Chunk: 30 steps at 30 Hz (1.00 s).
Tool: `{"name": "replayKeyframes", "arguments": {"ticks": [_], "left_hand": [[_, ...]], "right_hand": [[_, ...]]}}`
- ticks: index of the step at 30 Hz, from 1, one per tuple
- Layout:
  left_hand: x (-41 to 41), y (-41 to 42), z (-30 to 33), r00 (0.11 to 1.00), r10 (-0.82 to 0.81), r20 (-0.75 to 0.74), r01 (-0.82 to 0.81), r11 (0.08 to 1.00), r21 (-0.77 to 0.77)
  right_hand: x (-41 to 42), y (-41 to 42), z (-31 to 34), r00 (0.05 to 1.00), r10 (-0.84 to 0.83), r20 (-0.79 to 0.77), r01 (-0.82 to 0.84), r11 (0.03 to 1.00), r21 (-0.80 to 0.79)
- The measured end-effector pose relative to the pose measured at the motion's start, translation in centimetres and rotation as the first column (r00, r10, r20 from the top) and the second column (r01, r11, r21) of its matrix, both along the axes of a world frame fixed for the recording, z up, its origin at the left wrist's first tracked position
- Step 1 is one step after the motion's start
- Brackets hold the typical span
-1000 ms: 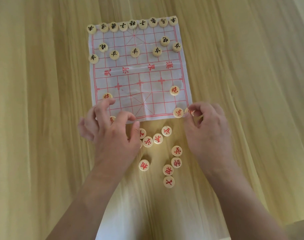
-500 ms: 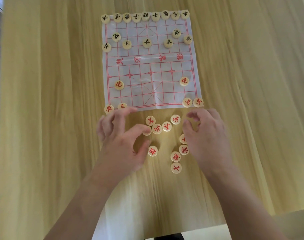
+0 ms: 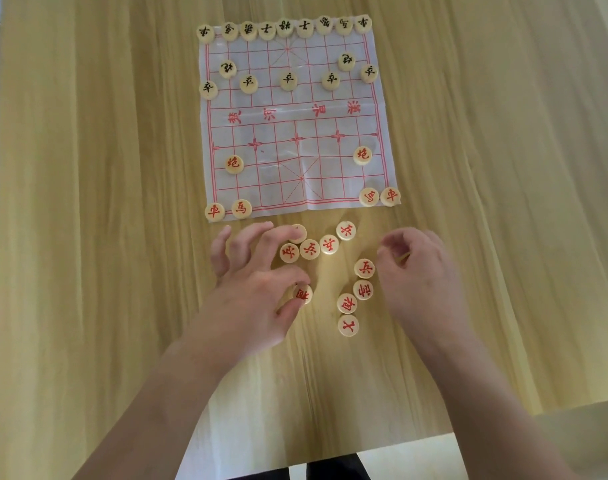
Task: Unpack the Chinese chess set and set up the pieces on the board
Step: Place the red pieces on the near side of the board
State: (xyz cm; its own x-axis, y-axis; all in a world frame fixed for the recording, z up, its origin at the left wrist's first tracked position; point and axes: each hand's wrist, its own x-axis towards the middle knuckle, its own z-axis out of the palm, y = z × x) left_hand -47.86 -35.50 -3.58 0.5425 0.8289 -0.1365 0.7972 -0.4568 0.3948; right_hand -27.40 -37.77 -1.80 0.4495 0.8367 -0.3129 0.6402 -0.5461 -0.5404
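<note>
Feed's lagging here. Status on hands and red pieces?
Left hand pinching one loose red piece. Right hand curled, contents unclear. Six reds on board. Nothing blocking.

The left hand (image 3: 250,285) hides part of one red piece (image 3: 303,294); a fingertip covers another's (image 3: 298,233) mark. The right hand (image 3: 417,271) blurs; its grasp is unclear.

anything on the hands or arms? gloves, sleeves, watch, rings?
Nothing worn. The left hand and right hand are bare: no gloves, no rings showing. Both forearms are uncovered down to the frame edge, with no sleeve cuffs, watch or wristband in view.
</note>
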Motion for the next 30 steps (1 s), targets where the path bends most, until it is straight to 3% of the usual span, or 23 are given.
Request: {"name": "replayKeyframes", "arguments": {"ticks": [3,10,14,23,26,30], "left_hand": [[0.3,0.3,0.0,1.000,-0.004,-0.011,0.004,1.000,0.000],[1.6,0.4,0.5,0.957,0.175,0.233,-0.170,0.985,-0.038],[2.0,0.5,0.6,0.957,0.196,0.214,-0.197,0.980,-0.013],[2.4,0.2,1.1,0.877,0.420,0.235,-0.400,0.907,-0.131],[2.3,-0.1,1.2,0.854,0.450,0.259,-0.423,0.893,-0.156],[2.0,-0.5,1.2,0.836,0.478,0.270,-0.442,0.878,-0.185]], "right_hand": [[0.2,-0.3,-0.1,1.000,-0.023,-0.006,0.023,1.000,0.000],[0.7,-1.0,0.2,1.000,0.013,0.004,-0.012,0.999,-0.046],[0.7,-1.4,0.3,0.999,0.051,0.002,-0.050,0.982,-0.183],[-0.1,-2.1,1.9,0.994,0.109,0.004,-0.100,0.928,-0.360],[-0.8,-2.3,1.8,0.986,0.165,0.030,-0.147,0.934,-0.324],[-1.9,-2.7,1.5,0.943,0.286,0.170,-0.261,0.952,-0.158]]}}
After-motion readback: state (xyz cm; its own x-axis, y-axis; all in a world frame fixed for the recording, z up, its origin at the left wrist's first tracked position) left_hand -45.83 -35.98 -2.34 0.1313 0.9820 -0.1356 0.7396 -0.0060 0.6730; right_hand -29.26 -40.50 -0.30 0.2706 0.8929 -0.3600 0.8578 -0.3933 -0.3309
